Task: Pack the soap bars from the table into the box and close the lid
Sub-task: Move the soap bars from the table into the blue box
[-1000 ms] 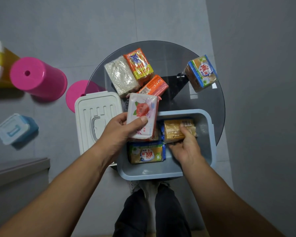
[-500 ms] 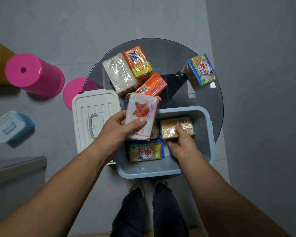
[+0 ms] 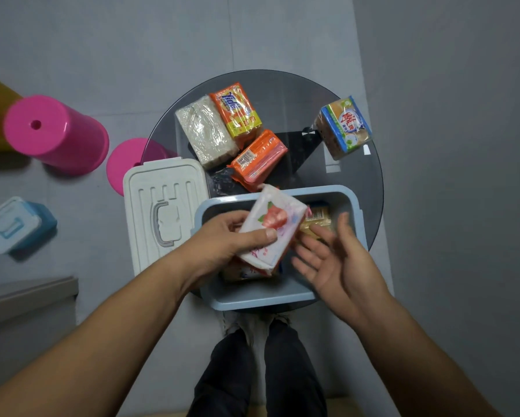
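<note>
Left grip around soap bar

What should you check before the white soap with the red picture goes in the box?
1. The left hand grips the white soap pack: ok.
2. The right hand is open and holds nothing: ok.
3. The blue box is open, with the white lid lying beside it: ok.
4. The pack is over the box: ok.
5. There is a free spot inside for this pack: cannot tell, the hands hide much of it.
6. All soap is off the glass table: not ok. The Tide pack, pale pack, orange pack and blue-green pack wait there.
</note>
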The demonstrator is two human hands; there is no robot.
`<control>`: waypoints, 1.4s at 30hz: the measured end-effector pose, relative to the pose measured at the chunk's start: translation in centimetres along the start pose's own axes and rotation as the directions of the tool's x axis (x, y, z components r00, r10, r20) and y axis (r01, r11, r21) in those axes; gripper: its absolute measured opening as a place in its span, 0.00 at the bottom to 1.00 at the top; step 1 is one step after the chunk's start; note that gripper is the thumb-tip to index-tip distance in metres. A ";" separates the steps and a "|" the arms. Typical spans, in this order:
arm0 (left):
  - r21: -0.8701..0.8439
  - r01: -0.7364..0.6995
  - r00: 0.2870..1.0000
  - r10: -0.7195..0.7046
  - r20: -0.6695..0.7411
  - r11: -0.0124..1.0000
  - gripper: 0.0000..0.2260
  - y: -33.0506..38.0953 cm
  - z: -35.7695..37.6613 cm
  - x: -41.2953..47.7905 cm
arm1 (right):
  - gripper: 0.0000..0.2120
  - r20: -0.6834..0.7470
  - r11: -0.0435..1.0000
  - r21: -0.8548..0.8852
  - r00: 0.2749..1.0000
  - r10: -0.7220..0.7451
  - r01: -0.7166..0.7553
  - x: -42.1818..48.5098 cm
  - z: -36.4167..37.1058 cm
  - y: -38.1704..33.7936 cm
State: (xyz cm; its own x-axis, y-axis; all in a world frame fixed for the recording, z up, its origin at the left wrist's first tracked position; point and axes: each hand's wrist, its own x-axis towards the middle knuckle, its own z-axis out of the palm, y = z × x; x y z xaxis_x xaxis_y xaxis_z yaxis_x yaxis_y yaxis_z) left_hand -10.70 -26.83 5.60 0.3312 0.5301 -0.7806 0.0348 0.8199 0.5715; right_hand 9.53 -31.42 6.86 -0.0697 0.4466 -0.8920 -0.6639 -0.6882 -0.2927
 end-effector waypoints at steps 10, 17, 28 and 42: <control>0.303 0.136 0.960 -0.201 0.196 0.943 0.25 -0.2 2.4 2.5 | 0.22 -0.094 0.989 -0.091 0.988 -0.126 0.118 -1.0 -1.9 1.1; 0.145 0.187 0.958 -0.213 0.191 0.971 0.20 -2.1 1.9 3.3 | 0.14 -0.202 0.859 -0.510 0.965 -0.167 0.042 -1.1 -2.9 -0.9; 0.550 0.095 0.957 -0.228 0.179 0.829 0.25 -2.5 2.3 7.5 | 0.11 0.168 -0.028 -0.982 0.786 -0.595 0.189 -0.4 -5.7 -4.9; 0.498 0.218 0.970 -0.244 -0.014 0.839 0.23 -3.6 5.1 8.3 | 0.21 0.192 0.051 -0.967 0.844 -0.501 0.250 3.2 -8.1 -1.3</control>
State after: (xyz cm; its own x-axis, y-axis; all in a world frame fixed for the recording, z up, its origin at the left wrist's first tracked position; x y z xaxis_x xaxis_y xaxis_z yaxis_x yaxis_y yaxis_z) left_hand -3.30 -26.49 -1.72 0.2996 0.3167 -0.9000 0.5712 0.6960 0.4350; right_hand 16.26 -33.73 1.58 0.1306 0.8315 -0.5400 0.6686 -0.4760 -0.5713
